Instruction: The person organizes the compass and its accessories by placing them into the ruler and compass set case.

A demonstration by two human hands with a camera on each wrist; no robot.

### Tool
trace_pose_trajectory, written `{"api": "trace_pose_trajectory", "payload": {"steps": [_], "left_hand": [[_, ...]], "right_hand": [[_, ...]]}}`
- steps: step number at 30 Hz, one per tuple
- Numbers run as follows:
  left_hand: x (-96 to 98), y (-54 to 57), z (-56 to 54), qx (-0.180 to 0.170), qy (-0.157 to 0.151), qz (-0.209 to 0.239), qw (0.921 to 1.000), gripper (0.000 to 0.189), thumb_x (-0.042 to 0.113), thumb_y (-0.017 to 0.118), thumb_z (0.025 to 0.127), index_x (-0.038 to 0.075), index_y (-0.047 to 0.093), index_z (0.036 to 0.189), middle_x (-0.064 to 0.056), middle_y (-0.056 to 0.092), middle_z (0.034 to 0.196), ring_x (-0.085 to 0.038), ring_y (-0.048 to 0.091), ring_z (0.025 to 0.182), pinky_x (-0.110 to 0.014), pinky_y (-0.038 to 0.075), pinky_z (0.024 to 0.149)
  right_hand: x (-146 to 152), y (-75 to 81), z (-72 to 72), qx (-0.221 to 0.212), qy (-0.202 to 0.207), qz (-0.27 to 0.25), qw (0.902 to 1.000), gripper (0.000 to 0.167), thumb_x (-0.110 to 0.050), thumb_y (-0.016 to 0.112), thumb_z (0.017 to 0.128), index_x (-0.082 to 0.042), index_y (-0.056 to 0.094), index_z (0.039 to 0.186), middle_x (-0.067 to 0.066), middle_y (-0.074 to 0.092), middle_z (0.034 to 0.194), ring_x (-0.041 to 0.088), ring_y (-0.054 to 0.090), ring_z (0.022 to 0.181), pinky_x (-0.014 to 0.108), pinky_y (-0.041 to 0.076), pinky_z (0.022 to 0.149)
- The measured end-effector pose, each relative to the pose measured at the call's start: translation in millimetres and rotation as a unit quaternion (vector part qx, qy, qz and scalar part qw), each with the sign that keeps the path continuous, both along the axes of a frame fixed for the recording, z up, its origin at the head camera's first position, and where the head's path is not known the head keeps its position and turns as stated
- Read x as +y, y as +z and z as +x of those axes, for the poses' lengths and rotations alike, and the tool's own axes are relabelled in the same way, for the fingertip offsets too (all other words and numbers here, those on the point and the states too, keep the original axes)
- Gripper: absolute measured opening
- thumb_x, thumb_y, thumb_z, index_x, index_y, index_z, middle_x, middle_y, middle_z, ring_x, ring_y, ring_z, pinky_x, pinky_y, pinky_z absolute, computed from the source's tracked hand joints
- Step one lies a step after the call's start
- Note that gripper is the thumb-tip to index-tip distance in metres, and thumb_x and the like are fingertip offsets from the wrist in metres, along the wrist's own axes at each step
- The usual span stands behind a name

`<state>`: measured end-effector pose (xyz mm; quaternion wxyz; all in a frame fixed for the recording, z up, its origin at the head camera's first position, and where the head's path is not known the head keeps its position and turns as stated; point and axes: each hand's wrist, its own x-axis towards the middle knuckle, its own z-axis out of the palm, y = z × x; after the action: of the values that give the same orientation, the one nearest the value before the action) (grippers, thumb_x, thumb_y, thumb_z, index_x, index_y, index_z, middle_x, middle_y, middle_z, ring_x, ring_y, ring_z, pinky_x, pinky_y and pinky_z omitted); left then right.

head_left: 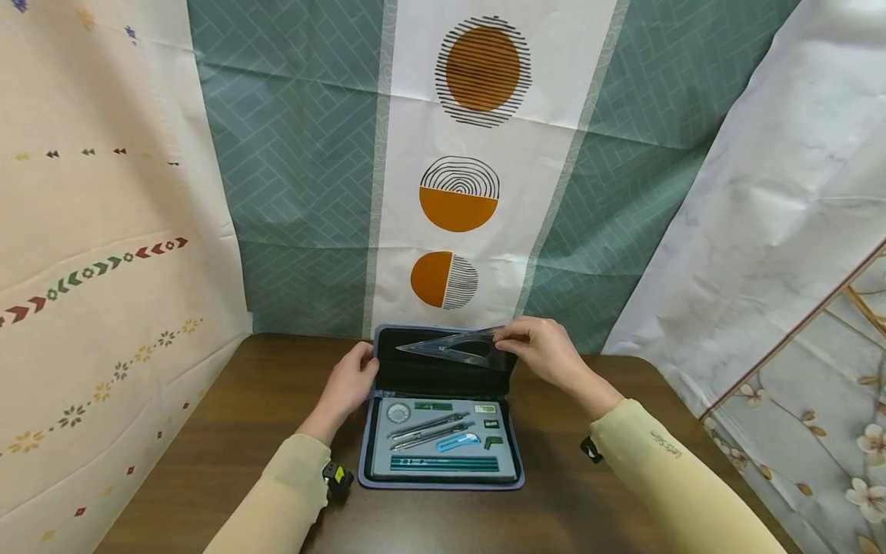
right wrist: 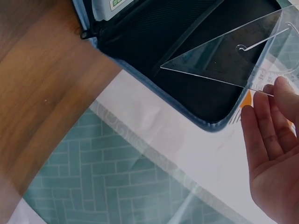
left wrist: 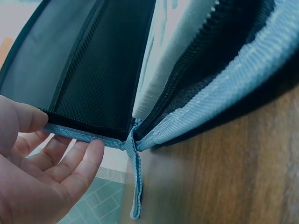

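Note:
A blue-edged zip case (head_left: 443, 485) lies unfolded on the table, its black-lined lid (head_left: 401, 375) standing up at the back. My left hand (head_left: 351, 377) holds the lid's left edge, thumb inside and fingers behind, as the left wrist view shows. At the lid's upper right, my right hand (head_left: 543, 346) pinches a clear set square (head_left: 431, 348) by its wide end. The set square's sharp tip points left across the lid; in the right wrist view the set square (right wrist: 210, 67) overlaps the lid's dark lining.
The case's grey tray holds green pencils (head_left: 444, 463), a light-blue craft knife (head_left: 457, 442), two long metallic tools (head_left: 429, 432), a round pale item (head_left: 398, 413) and several small green or white pieces. Patterned cloth (head_left: 311, 192) hangs behind the brown table (head_left: 277, 415).

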<state>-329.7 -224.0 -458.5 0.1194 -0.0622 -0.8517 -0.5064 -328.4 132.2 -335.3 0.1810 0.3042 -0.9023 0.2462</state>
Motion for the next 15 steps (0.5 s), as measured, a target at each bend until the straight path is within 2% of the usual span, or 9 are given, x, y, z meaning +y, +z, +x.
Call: {"api": "trace_pose_trajectory", "payload": {"steps": [7,15], "left_hand": [[0.8,0.2,2.0,-0.002,0.000,0.007,1.0000,0.020,0.013,0.054,0.114,0.004,0.066,0.127,-0.016,0.070,0.121,-0.035,0.061,0.107,-0.054,0.051,0.097],[0.9,0.3,0.9,-0.003,0.002,0.010,0.9999,0.020,0.012,0.054,0.114,0.004,0.066,0.128,-0.016,0.069,0.121,-0.035,0.061,0.109,-0.054,0.050,0.098]], "right_hand": [[-8,-2.5,-3.9,-0.007,0.003,-0.006,1.0000,0.013,-0.012,0.085,0.097,-0.016,0.088,0.109,-0.003,0.082,0.109,0.017,0.078,0.097,0.042,0.064,0.085],[-15,1.8,-5.1,0.003,0.022,-0.016,0.9996,0.013,-0.009,0.085,0.097,-0.015,0.088,0.108,-0.003,0.082,0.108,0.017,0.078,0.096,0.042,0.064,0.085]]}}
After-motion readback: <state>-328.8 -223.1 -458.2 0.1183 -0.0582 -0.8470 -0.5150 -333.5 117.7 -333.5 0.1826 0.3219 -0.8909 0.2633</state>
